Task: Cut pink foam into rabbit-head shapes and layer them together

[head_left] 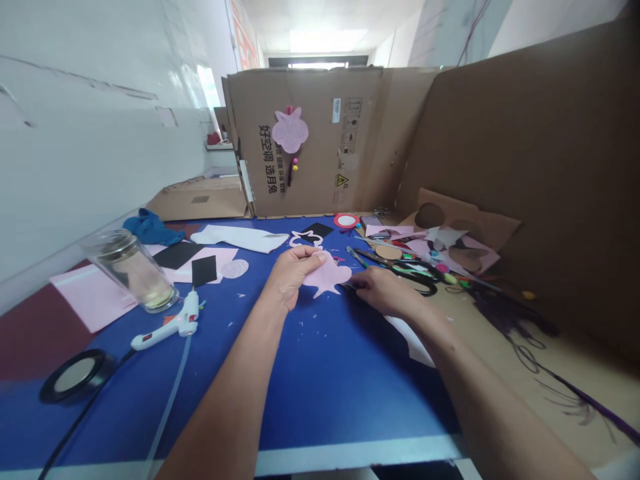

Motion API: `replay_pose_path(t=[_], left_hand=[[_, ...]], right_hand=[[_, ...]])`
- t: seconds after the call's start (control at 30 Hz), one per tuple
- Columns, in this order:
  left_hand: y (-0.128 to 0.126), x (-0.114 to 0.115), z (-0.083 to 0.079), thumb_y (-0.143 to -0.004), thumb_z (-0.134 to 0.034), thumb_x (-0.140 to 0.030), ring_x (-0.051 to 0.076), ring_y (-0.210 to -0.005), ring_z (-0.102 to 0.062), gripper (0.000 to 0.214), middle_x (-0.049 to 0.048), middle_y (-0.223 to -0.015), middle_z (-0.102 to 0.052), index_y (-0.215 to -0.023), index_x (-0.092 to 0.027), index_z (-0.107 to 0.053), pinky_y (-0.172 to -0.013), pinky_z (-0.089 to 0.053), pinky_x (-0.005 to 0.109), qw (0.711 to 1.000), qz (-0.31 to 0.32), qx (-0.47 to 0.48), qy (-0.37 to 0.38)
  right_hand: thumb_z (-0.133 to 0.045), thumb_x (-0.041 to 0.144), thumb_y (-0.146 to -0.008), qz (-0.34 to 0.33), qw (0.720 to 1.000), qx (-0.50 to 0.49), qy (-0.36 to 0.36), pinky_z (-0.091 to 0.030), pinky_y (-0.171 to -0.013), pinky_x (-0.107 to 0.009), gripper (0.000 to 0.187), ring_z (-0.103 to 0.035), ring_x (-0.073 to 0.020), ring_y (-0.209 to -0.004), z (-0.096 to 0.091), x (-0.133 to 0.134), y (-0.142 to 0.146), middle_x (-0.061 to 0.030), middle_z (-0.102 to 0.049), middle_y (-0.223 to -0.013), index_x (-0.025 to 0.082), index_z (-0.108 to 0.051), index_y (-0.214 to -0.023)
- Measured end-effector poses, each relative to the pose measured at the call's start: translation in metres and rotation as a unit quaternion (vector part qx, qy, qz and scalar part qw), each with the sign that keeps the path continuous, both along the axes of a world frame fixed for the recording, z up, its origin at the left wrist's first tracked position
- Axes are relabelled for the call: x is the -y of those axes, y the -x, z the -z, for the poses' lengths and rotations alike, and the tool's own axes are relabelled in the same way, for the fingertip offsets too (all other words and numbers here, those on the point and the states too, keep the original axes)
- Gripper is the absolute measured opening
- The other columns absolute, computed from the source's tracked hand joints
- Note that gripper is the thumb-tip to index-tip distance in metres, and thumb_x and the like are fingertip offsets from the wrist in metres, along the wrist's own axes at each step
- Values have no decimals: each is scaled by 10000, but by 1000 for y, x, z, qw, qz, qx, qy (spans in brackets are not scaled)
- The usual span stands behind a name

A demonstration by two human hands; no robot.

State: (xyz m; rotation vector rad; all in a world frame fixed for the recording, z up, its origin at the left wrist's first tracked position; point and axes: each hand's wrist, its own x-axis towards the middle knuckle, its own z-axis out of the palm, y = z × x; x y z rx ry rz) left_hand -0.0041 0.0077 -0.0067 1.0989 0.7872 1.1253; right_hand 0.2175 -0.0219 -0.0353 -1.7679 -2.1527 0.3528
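On my feed I see the left hand (294,275) pinching the pink cutout (327,275) at frame centre, the right hand (376,288) curled on a thin item (347,285) I can't identify, and I judge uneven pulling could tear the cutout.
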Motion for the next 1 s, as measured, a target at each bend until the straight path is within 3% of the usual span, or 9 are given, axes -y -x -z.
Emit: replay_pose_path(t=[0.13, 0.23, 0.33, 0.5, 0.6, 0.7, 0.8, 0.9, 1.0], left_hand=[[0, -3, 3, -652, -901, -294, 178, -722, -707, 227, 69, -803, -784, -779, -168, -760, -731, -547, 300, 999, -39, 8, -9], [-1, -4, 6, -644, -897, -293, 167, -717, -683, 230, 63, -800, -771, -786, -163, -771, -725, -529, 293, 999, -54, 6, -5], [-5, -2, 7, -633, -900, -307, 169, -719, -670, 255, 59, -802, -760, -801, -159, -778, -722, -520, 297, 999, -38, -7, 0], [-7, 1, 3, -737, -860, -525, 173, -844, -690, 389, 79, -985, -776, -906, -186, -770, -738, -505, 263, 998, -64, -9, -7], [-6, 0, 4, -791, -759, -705, 180, -781, -691, 542, 122, -1008, -774, -916, -179, -728, -675, -507, 275, 991, -100, -23, 83], [-7, 1, 6, -823, -635, -807, 234, -740, -719, 660, 192, -970, -776, -912, -157, -710, -669, -556, 343, 981, 11, 27, 192], [-11, 3, 7, -907, -643, -652, 254, -782, -757, 509, 183, -959, -784, -962, -153, -727, -711, -586, 357, 968, 78, 92, 218], [-14, 4, 9, -884, -712, -272, 218, -769, -760, 129, 114, -899, -785, -957, -166, -733, -751, -596, 340, 976, 24, 113, 186], [-15, 2, 13, -797, -738, -127, 189, -735, -740, 162, 87, -898, -786, -952, -175, -730, -734, -595, 333, 985, -21, 107, 132]], right_hand=[[-603, 363, -955, 20, 955, -294, -25, -528, -732, -336, 336, -695, -244, -853, -10, 2, 8, -92, -789, -1040, 217, -792, -1191], [-733, 535, -875, 0, 913, -408, -6, -518, -704, -317, 427, -669, -216, -825, -17, 7, 18, -73, -775, -1040, 214, -783, -1152], [-847, 481, -765, -23, 904, -426, -29, -480, -678, -296, 388, -626, -180, -745, -18, 9, 26, -42, -759, -910, 197, -785, -1022], [-781, 413, -839, 2, 902, -410, -137, -441, -610, -299, 221, -579, -171, -650, -14, 9, 26, -28, -710, -783, 198, -753, -880], [-697, 341, -939, 25, 904, -308, -296, -499, -700, -339, 132, -627, -204, -739, -15, 13, 24, -58, -736, -895, 230, -767, -927], [-618, 303, -1006, 0, 903, -207, -376, -552, -847, -379, 171, -698, -247, -928, -15, 17, 25, -83, -755, -1034, 273, -784, -976], [-622, 287, -1009, -29, 908, -143, -392, -571, -897, -396, 175, -716, -262, -1008, -12, 19, 26, -85, -766, -1070, 296, -794, -978], [-620, 255, -1006, -59, 911, -132, -385, -577, -920, -406, 178, -718, -261, -1031, -10, 18, 27, -85, -764, -1083, 297, -793, -995], [-611, 228, -986, -55, 907, -180, -378, -571, -966, -437, 195, -703, -273, -1096, -9, 16, 28, -93, -743, -1146, 300, -784, -1040]])
